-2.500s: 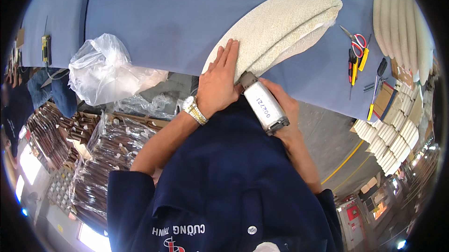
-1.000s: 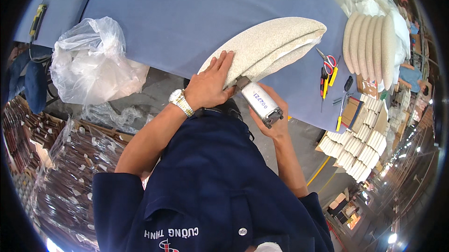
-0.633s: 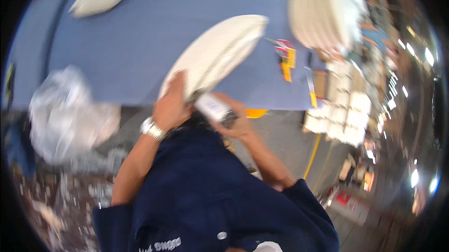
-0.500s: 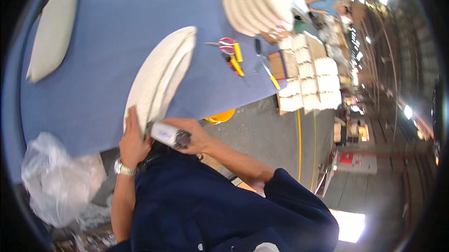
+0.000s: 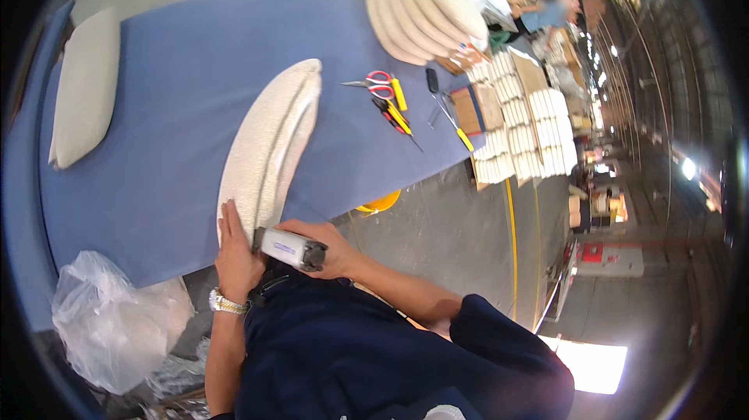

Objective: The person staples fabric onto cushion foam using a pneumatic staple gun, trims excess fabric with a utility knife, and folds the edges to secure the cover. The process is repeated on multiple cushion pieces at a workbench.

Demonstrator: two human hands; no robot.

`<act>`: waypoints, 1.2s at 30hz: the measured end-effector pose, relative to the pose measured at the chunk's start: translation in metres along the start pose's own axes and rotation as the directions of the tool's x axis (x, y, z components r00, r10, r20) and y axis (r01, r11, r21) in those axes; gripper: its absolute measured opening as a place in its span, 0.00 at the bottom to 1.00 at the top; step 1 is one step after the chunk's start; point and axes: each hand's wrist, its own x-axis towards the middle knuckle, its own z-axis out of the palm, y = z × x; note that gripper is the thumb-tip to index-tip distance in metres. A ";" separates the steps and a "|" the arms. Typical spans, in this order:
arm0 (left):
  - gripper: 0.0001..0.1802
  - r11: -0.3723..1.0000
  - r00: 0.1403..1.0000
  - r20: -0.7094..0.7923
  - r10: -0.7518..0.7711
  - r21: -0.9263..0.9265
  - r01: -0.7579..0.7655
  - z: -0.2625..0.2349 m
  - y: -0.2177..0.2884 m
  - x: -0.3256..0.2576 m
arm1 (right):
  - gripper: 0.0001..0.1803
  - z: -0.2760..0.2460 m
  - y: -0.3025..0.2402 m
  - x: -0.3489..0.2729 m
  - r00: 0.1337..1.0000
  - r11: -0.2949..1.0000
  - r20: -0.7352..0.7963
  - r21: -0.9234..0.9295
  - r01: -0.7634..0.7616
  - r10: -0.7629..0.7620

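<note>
A pale, ribbed fabric cushion (image 5: 265,131) stands tilted on the blue-covered table (image 5: 179,108), its near end close to my body. My left hand (image 5: 238,252) grips that near end, fingers stretched along the pale face; the thumb is mostly hidden. Wrapped in my right hand (image 5: 335,252) is a silver staple gun (image 5: 287,248) with a black end cap. Its nose meets the seam side of the cushion beside my left hand, and the exact contact point is hard to see.
Red-handled scissors (image 5: 380,85), yellow-handled cutters (image 5: 396,117) and a screwdriver (image 5: 452,120) lie right of the cushion. Stacked cushions (image 5: 421,10) stand at the back. Another pale cushion (image 5: 87,88) lies far left. A clear plastic bag (image 5: 109,318) bulges at the near left.
The whole view has shifted slightly, so the table and my hands appear lower. Both hands keep their hold, and the staple gun stays against the cushion's near end.
</note>
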 end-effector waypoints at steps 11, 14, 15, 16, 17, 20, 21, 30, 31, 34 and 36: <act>0.48 0.961 0.956 -0.214 0.202 -0.145 -0.236 0.019 -0.042 -0.020 | 0.38 0.004 -0.001 0.002 0.992 0.992 -0.027 -0.035 0.122 -0.123; 0.49 0.958 0.961 -0.196 0.193 -0.175 -0.228 0.013 -0.053 -0.022 | 0.41 0.011 0.006 0.000 0.994 0.986 -0.010 -0.125 0.110 -0.113; 0.51 0.962 0.969 -0.156 0.193 -0.164 -0.218 0.006 -0.051 -0.023 | 0.41 0.008 -0.009 0.004 0.998 0.998 -0.014 0.012 0.057 -0.057; 0.53 0.948 0.986 -0.075 0.150 -0.273 -0.165 -0.005 -0.038 -0.025 | 0.38 0.005 -0.002 0.004 0.987 0.986 -0.020 0.026 0.163 -0.162; 0.55 0.908 0.993 -0.020 0.114 -0.404 -0.112 -0.006 -0.039 -0.022 | 0.35 0.001 0.006 0.005 0.959 0.959 -0.034 -0.047 0.280 -0.281; 0.50 0.981 0.981 -0.134 0.143 -0.113 -0.158 0.002 -0.040 -0.018 | 0.30 0.006 -0.010 0.008 0.987 0.987 -0.004 -0.028 0.160 -0.160; 0.50 0.987 0.988 -0.114 0.106 -0.107 -0.118 0.004 -0.036 -0.017 | 0.30 0.004 -0.006 0.006 0.988 0.987 -0.005 -0.053 0.154 -0.154; 0.49 0.999 1.000 -0.031 -0.006 -0.032 0.005 -0.009 -0.021 -0.020 | 0.31 0.005 0.000 -0.006 0.983 0.981 0.007 -0.066 0.182 -0.181; 0.49 1.000 0.999 -0.036 0.005 -0.020 -0.005 -0.009 -0.022 -0.020 | 0.31 0.006 0.000 -0.004 0.982 0.980 0.006 -0.064 0.189 -0.189; 0.49 1.000 0.999 -0.029 -0.015 0.008 0.015 -0.010 -0.016 -0.020 | 0.31 0.005 0.000 -0.001 0.982 0.979 -0.003 -0.072 0.189 -0.190; 0.48 1.000 0.998 -0.069 0.006 0.003 -0.005 -0.010 -0.016 -0.022 | 0.34 0.002 0.002 0.000 0.992 0.992 0.017 -0.018 0.128 -0.128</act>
